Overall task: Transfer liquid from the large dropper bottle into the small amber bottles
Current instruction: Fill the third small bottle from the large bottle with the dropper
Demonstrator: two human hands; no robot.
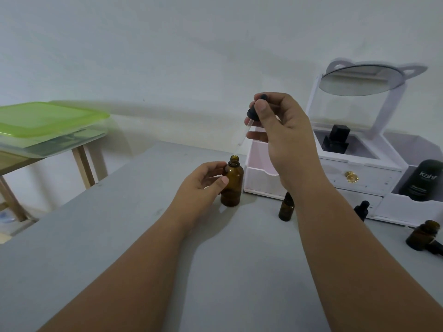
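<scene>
Right hand [282, 130] aloft with dropper [252, 114]; left hand [201, 180] around large bottle [232, 185].

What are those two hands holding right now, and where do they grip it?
The right hand pinches the dropper by its black rubber top. The left hand grips the large amber bottle around its upper body.

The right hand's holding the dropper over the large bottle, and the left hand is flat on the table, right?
Not flat: in the head view the left hand grips the large bottle. The right hand does hold the dropper over it.
</scene>
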